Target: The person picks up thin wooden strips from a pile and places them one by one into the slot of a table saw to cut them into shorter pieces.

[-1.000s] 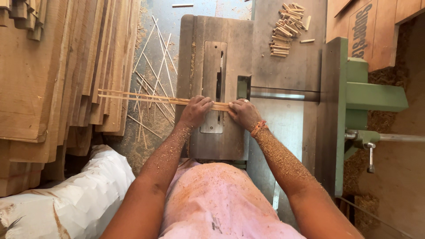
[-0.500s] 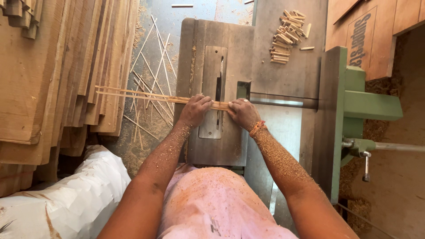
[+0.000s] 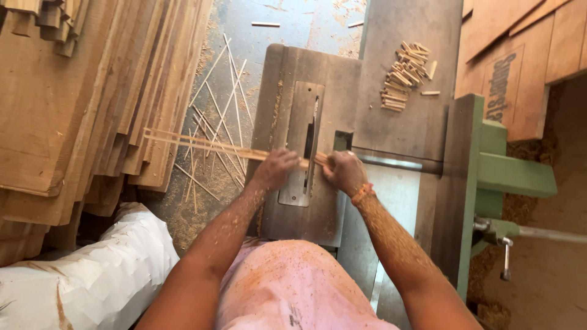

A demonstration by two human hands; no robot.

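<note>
A bundle of thin wooden sticks [image 3: 202,144] lies crosswise over a grey saw table [image 3: 342,85], its long end sticking out left past the table edge. My left hand [image 3: 275,168] grips the bundle just left of the blade slot [image 3: 312,131]. My right hand [image 3: 345,171], with an orange wristband, holds the bundle's short end just right of the slot. Both forearms are dusted with sawdust.
Wooden boards [image 3: 79,91] lean stacked at the left. Loose thin sticks [image 3: 223,104] lie on the sawdust floor. A pile of short cut pieces [image 3: 403,76] sits on the table's far right. A green machine frame [image 3: 489,171] stands right, a white sack [image 3: 92,275] lower left.
The bundle and both hands have shifted slightly to the right across the table; less stick length juts out left. The grip is the same.
</note>
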